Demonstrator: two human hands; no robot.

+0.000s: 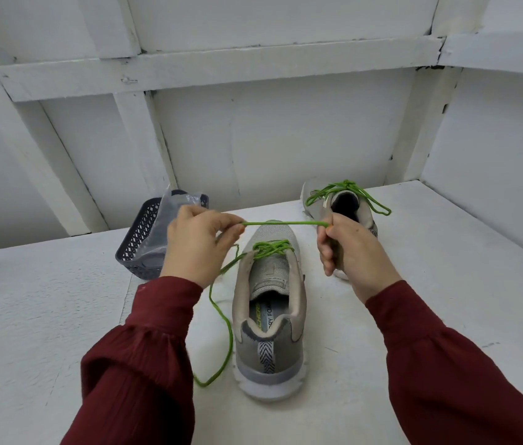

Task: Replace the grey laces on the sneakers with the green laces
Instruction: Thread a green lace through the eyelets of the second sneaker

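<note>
A grey sneaker (269, 319) stands on the white table, heel toward me, with a green lace (273, 247) threaded through its lower eyelets. My left hand (195, 245) pinches one stretch of that lace, and my right hand (353, 252) grips the other end, so a taut green span (285, 223) runs between them above the toe. A loose tail of the lace (224, 326) trails down the shoe's left side onto the table. A second grey sneaker (343, 203) sits behind my right hand, laced in green with a tied bow.
A dark blue plastic basket (141, 242) holding a clear plastic bag (173, 203) lies at the back left of the table. White panelled walls close the table in behind and to the right.
</note>
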